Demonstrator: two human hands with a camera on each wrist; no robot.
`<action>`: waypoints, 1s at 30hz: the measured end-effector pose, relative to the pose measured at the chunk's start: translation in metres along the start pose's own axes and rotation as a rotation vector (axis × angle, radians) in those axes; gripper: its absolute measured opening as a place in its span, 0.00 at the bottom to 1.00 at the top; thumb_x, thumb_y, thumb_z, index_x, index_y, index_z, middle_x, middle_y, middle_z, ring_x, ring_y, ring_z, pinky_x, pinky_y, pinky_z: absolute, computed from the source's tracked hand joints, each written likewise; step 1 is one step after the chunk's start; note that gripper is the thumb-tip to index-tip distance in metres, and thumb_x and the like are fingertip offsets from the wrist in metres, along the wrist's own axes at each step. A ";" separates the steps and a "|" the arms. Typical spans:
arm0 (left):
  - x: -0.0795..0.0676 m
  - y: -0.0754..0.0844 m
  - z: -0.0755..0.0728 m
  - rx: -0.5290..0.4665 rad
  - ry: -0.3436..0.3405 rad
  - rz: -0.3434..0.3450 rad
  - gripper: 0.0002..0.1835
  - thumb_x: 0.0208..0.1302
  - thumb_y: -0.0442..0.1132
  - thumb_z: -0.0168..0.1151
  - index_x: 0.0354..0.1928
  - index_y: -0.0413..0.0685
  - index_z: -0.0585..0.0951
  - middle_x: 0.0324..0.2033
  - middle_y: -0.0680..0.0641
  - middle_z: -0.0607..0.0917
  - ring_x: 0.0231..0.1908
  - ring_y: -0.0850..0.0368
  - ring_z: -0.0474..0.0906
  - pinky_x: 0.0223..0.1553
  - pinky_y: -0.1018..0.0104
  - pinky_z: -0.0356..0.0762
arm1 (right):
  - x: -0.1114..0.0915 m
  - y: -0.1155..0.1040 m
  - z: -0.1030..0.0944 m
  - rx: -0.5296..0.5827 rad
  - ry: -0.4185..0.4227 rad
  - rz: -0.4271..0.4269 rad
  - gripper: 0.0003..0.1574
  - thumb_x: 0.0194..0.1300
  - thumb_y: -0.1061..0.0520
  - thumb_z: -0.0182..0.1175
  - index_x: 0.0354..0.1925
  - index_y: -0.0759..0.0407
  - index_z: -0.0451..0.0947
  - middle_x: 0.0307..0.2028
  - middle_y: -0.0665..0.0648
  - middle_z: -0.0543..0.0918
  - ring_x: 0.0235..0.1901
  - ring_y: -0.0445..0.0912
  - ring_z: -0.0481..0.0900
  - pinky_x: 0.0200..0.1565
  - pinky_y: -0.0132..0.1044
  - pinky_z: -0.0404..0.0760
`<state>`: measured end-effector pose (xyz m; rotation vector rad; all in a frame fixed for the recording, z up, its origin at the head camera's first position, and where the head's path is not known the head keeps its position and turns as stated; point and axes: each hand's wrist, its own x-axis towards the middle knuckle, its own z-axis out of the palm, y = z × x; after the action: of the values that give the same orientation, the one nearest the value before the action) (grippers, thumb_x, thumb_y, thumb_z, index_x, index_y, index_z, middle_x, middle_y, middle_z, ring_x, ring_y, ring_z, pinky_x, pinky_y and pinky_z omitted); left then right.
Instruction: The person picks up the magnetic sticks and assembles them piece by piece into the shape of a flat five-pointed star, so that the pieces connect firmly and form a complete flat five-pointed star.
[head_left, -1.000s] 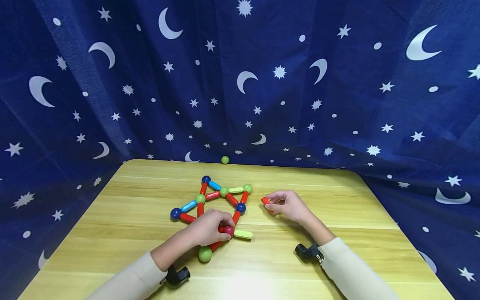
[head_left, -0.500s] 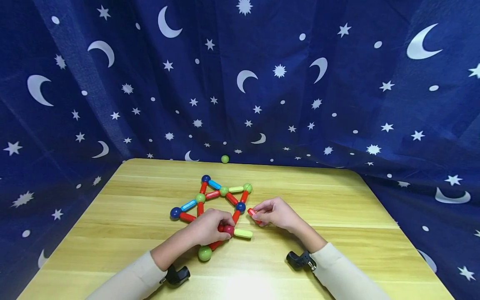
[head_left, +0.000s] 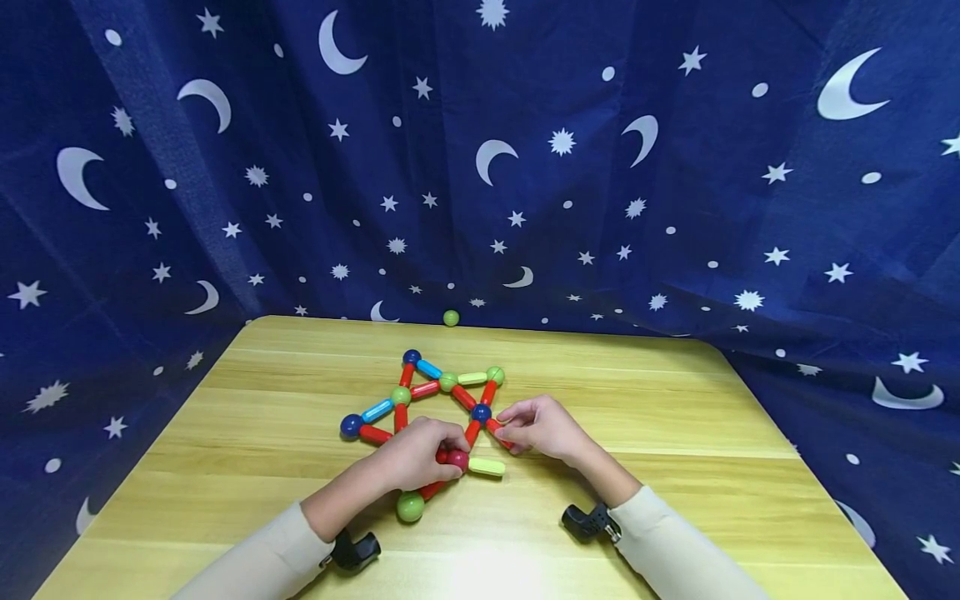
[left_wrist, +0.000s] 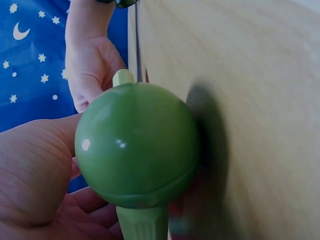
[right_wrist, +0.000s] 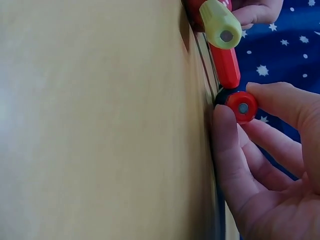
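Red rod is sitting in the head view between the thumb and forefinger of the right hand, its far end touching the blue ball at the right of the toy frame, mid-surface. The right fingers are pinching together on that rod. The left hand is lying over the near part of the frame, its fingers curling round a dark red ball; a yellow rod is sticking out to the right of that ball, and a green ball is sitting nearest, on a red strut. The frame is lying flat on the wooden surface, made of red, blue and yellow rods joined by blue and green balls. A loose small ball is resting at the far edge against the starry curtain.

In the left wrist view the green ball is filling the picture, resting on the surface. The left hand is showing only its palm, so its grip is hidden here; the right hand is lying beyond, past the yellow rod.

In the right wrist view the right fingers are clamping the red rod end-on, thumb below, forefinger above, with the rod meeting the blue ball. Further off, the yellow rod is pointing at the camera, and the left hand is behind it.
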<state>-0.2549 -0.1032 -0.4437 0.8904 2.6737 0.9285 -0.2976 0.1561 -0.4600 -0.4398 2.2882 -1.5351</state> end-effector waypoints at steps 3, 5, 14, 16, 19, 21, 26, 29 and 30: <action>0.000 -0.001 0.000 0.004 0.005 0.004 0.09 0.59 0.39 0.77 0.39 0.57 0.86 0.32 0.60 0.85 0.33 0.63 0.77 0.38 0.71 0.75 | 0.000 -0.005 0.001 -0.012 0.006 -0.005 0.20 0.64 0.61 0.70 0.51 0.73 0.83 0.34 0.62 0.89 0.26 0.47 0.87 0.35 0.44 0.88; -0.001 -0.002 0.000 0.009 0.012 0.010 0.09 0.59 0.39 0.77 0.40 0.56 0.86 0.32 0.60 0.85 0.33 0.64 0.76 0.38 0.72 0.75 | 0.001 -0.005 0.002 -0.028 0.010 -0.013 0.20 0.64 0.60 0.70 0.50 0.72 0.83 0.34 0.62 0.90 0.26 0.47 0.86 0.34 0.43 0.88; -0.002 -0.006 -0.001 0.025 0.028 -0.001 0.11 0.60 0.39 0.76 0.44 0.53 0.87 0.34 0.60 0.86 0.34 0.63 0.77 0.40 0.71 0.77 | 0.015 -0.001 0.006 -0.108 0.014 -0.020 0.17 0.62 0.54 0.74 0.45 0.64 0.88 0.32 0.56 0.90 0.26 0.41 0.85 0.31 0.37 0.87; -0.002 -0.006 -0.001 0.030 0.034 -0.005 0.10 0.60 0.38 0.76 0.43 0.53 0.87 0.33 0.59 0.85 0.34 0.63 0.77 0.39 0.71 0.76 | 0.019 -0.003 0.007 -0.118 0.015 -0.019 0.17 0.63 0.53 0.73 0.45 0.63 0.88 0.32 0.55 0.90 0.25 0.40 0.84 0.31 0.36 0.86; -0.003 -0.007 -0.002 0.032 0.042 -0.005 0.10 0.59 0.38 0.76 0.42 0.53 0.86 0.33 0.59 0.85 0.34 0.62 0.77 0.39 0.71 0.76 | 0.027 -0.006 0.007 -0.124 0.027 -0.035 0.17 0.65 0.53 0.71 0.46 0.64 0.87 0.32 0.57 0.89 0.25 0.42 0.83 0.30 0.37 0.85; -0.004 -0.007 -0.003 0.032 0.046 -0.005 0.10 0.59 0.38 0.76 0.42 0.52 0.86 0.33 0.58 0.85 0.33 0.61 0.77 0.38 0.71 0.75 | 0.034 -0.009 0.006 -0.124 0.043 -0.059 0.15 0.66 0.54 0.70 0.45 0.64 0.87 0.33 0.60 0.89 0.26 0.45 0.84 0.30 0.38 0.84; -0.006 -0.009 -0.005 0.030 0.047 -0.008 0.11 0.59 0.38 0.77 0.42 0.52 0.86 0.33 0.57 0.85 0.33 0.62 0.76 0.37 0.71 0.75 | 0.062 -0.015 0.000 -0.130 0.137 -0.112 0.11 0.67 0.57 0.69 0.43 0.63 0.88 0.35 0.65 0.89 0.30 0.56 0.86 0.32 0.42 0.85; -0.008 -0.011 -0.005 0.028 0.047 -0.011 0.11 0.59 0.38 0.77 0.42 0.51 0.86 0.33 0.57 0.85 0.33 0.62 0.76 0.37 0.72 0.76 | 0.081 -0.017 -0.004 -0.136 0.232 -0.131 0.11 0.66 0.54 0.70 0.42 0.60 0.88 0.34 0.61 0.89 0.30 0.56 0.85 0.31 0.40 0.84; -0.009 -0.011 -0.006 0.028 0.047 -0.013 0.11 0.59 0.38 0.77 0.42 0.51 0.86 0.33 0.57 0.85 0.34 0.62 0.76 0.37 0.71 0.76 | 0.088 -0.018 -0.004 -0.140 0.259 -0.136 0.11 0.65 0.53 0.71 0.42 0.59 0.89 0.33 0.59 0.89 0.29 0.54 0.84 0.30 0.38 0.83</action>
<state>-0.2550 -0.1182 -0.4462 0.8667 2.7353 0.9224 -0.3769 0.1143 -0.4515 -0.4653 2.6250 -1.5824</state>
